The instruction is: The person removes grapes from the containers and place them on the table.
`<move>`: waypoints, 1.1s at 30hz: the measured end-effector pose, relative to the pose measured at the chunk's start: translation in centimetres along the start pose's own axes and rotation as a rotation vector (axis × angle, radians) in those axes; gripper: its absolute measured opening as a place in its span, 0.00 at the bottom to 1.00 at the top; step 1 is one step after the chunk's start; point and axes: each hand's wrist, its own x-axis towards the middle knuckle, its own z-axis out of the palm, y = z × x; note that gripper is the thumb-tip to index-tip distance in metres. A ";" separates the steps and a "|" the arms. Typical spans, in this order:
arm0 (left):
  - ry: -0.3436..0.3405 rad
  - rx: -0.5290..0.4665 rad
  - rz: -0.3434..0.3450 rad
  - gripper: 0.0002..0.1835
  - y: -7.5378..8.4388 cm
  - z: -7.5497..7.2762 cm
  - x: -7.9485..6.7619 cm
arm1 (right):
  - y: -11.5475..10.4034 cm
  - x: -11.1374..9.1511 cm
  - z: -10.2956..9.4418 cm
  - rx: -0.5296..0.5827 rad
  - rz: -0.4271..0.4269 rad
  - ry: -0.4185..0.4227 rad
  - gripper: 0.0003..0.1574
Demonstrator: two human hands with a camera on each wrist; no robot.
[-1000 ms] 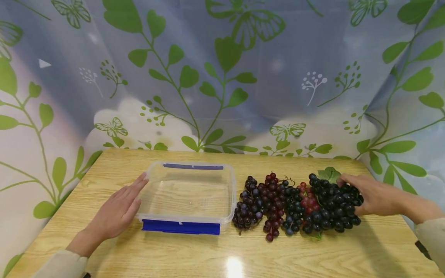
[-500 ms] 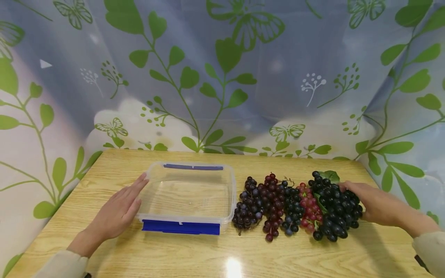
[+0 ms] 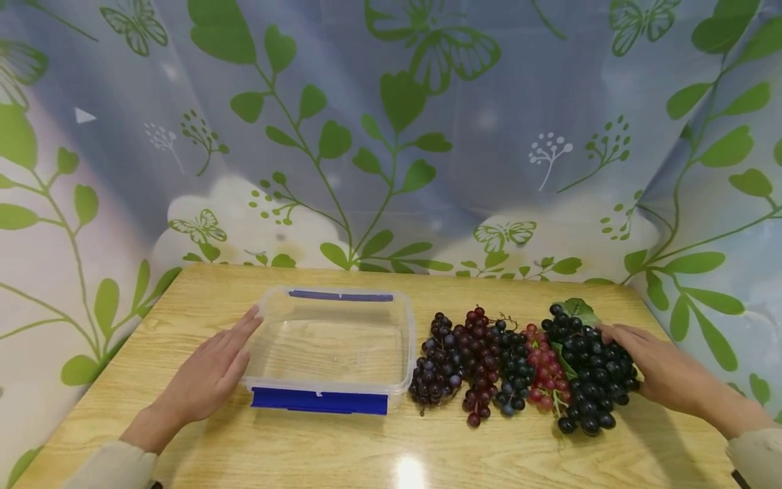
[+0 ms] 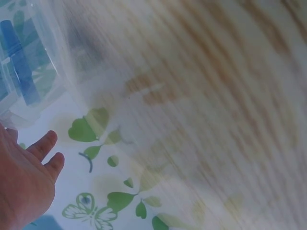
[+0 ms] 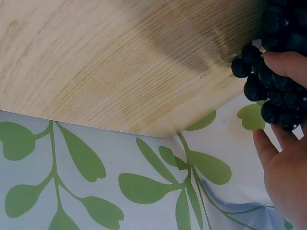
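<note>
My left hand (image 3: 208, 373) rests with straight fingers against the left side of a clear plastic box (image 3: 332, 384), which has blue latches and no lid on it. The same hand (image 4: 24, 177) shows at the lower left of the left wrist view, below a box corner. At the right of the table, my right hand (image 3: 656, 363) holds the right side of a bunch of black grapes (image 3: 592, 370) with a green leaf at its top. In the right wrist view, the thumb lies on one side of the black grapes (image 5: 273, 86) and the other fingers on the opposite side.
Between box and black grapes lie a dark purple bunch (image 3: 436, 367), a red-purple bunch (image 3: 479, 360), a blue-black bunch (image 3: 513, 370) and a pink-red bunch (image 3: 546, 367), side by side on the wooden table (image 3: 293, 448). A leaf-patterned curtain (image 3: 391, 170) stands behind.
My right hand has lowered the black grapes toward the near right, uncovering the pink-red bunch that they overlapped earlier. The left hand and the box have stayed in place.
</note>
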 end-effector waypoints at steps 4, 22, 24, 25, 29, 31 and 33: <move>0.000 0.000 0.002 0.28 0.1 0.1 0.1 | 0.1 -0.2 0.0 0.005 0.002 0.004 0.69; 0.002 0.018 0.033 0.28 0.4 0.0 1.1 | 0.0 -1.4 -0.3 0.018 0.047 0.022 0.64; 0.005 0.026 0.034 0.28 0.4 -0.1 1.2 | -0.2 -1.5 -0.4 0.005 0.047 0.026 0.65; 0.005 0.029 0.036 0.28 0.4 -0.1 1.2 | -0.3 -1.5 -0.4 -0.006 0.051 0.024 0.66; -0.001 0.050 0.033 0.28 0.3 -0.1 1.1 | -0.6 -1.7 -0.8 -0.045 0.060 0.017 0.70; -0.003 0.066 0.034 0.29 0.2 -0.2 1.0 | -0.7 -1.7 -1.0 -0.050 0.055 0.026 0.71; 0.000 0.087 0.037 0.30 0.2 -0.3 0.9 | -0.8 -1.6 -1.2 -0.062 0.054 0.051 0.66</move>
